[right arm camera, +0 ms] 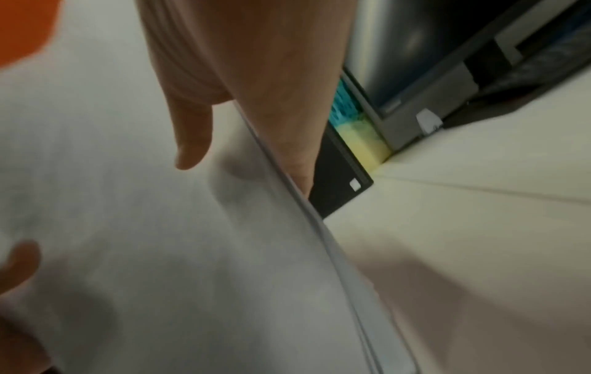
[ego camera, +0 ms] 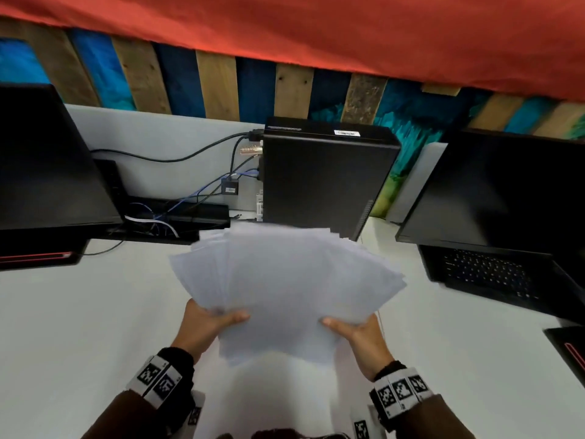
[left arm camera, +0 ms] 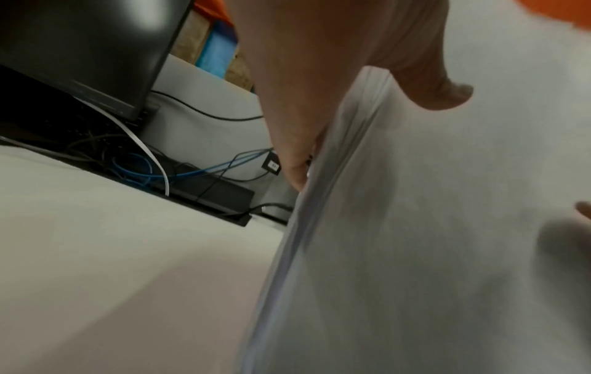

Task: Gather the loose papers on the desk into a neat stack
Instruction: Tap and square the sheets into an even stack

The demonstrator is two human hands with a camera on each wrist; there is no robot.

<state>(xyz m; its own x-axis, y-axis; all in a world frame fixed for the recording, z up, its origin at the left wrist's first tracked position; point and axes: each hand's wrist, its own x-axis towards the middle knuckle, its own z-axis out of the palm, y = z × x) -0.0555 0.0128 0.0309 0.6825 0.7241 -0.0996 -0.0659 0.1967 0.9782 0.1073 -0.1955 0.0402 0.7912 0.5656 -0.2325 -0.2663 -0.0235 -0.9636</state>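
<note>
A fanned bundle of white papers [ego camera: 285, 280] is held up above the white desk [ego camera: 79, 327], blurred by motion. My left hand [ego camera: 212, 321] grips its lower left edge, thumb on top and fingers hidden beneath. My right hand [ego camera: 354, 331] grips the lower right edge the same way. In the left wrist view the papers [left arm camera: 431, 240] pass between thumb and fingers, with the sheet edges uneven. In the right wrist view the papers [right arm camera: 160, 253] are pinched under the thumb, and the other hand's thumb shows at the left edge.
A black computer tower [ego camera: 326, 182] stands behind the papers. A dark monitor [ego camera: 47, 160] and tangled cables [ego camera: 158, 217] are at the left. An open laptop [ego camera: 493, 217] sits at the right. A black item [ego camera: 569, 343] lies at the right edge.
</note>
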